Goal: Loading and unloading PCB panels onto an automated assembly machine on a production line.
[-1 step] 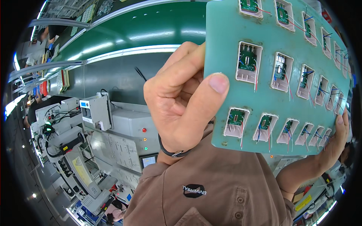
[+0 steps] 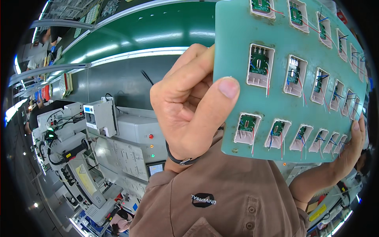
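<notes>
Hands, two, both engaged; your left hand (image 2: pixel 193 104), closed about the left edge of the plate, thumb laid on the near face, fingers bent toward the back; your right hand (image 2: pixel 357 134), at the far right edge, digits touching the rim, its full hold hidden by the steep angle.

Plate, one, pale green (image 2: pixel 237 47); held up and tilted between your hands, in front of your brown shirt (image 2: pixel 221 185); three rows of cut-outs in view, the farther ones strongly foreshortened, the top row cut off by the edge of view.

Housings, white (image 2: pixel 256 80), one to each cut-out that shows clearly; each of the nearer ones open toward you, with a green circuit board (image 2: pixel 259 66) inside; thin wires (image 2: pixel 269 83), red, white and blue or dark, running from the boards, many ends hanging free over the plate's face.

State of work, as judged from what shows: boards in place in the nearer housings; wires apparently fixed at the board end; outer ends loose, seemingly unconnected; covers, none seen on the nearer units; far columns too narrow to judge.

Surroundings: green belt (image 2: pixel 158 29) beyond your left hand; dark work surface (image 2: pixel 130 89) before it; grey machine (image 2: pixel 134 132) with coloured buttons, to your left.
</notes>
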Motion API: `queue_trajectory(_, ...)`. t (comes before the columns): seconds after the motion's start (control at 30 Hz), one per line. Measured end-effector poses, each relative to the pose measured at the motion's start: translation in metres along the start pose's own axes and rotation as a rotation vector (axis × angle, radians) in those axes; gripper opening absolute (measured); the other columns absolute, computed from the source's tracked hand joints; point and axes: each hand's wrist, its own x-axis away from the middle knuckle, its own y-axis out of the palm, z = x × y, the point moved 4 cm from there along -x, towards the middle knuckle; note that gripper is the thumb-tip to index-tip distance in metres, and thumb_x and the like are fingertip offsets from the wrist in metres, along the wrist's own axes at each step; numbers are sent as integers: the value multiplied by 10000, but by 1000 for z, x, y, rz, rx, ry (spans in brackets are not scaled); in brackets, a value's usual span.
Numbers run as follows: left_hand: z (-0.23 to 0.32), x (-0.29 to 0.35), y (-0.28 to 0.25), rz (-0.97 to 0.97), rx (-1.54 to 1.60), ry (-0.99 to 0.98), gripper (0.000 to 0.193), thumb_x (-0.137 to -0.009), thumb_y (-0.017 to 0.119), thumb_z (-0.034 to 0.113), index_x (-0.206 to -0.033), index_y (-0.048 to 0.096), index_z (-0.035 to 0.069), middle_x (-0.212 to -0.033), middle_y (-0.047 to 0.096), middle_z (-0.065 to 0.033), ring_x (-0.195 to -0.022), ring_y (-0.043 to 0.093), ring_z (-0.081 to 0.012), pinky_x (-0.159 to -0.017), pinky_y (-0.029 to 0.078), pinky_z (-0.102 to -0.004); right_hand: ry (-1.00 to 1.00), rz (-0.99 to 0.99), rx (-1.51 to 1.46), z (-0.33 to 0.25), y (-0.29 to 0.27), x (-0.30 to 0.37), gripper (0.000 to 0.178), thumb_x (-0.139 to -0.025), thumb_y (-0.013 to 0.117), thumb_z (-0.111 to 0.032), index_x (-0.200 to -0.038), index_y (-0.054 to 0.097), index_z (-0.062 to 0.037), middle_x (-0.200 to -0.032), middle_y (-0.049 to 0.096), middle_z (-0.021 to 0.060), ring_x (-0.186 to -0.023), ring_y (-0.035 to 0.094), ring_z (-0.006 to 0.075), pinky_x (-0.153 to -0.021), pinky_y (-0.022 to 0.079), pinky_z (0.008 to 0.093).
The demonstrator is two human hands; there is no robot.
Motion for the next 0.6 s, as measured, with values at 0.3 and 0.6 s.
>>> queue_trajectory(0.3,-1,5,3,106,179,-27,327,-782,628,61,-1043,588,-132,-807,508,-54,-698,426,-74,-595,303,-180,-93,45,3,-6,3,8,414,-882,497,-194,-1211,475,55,-1056,613,149,-913,628,172,-809,492,276)
queue_trajectory(0.6,-17,7,-10,173,108,-103,447,-782,602,214,-1065,586,-132,-954,583,-111,-837,517,-141,-763,383,-249,-206,-57,49,-23,28,15,347,-815,565,-172,-1051,552,82,-939,629,126,-820,590,135,-786,451,236)
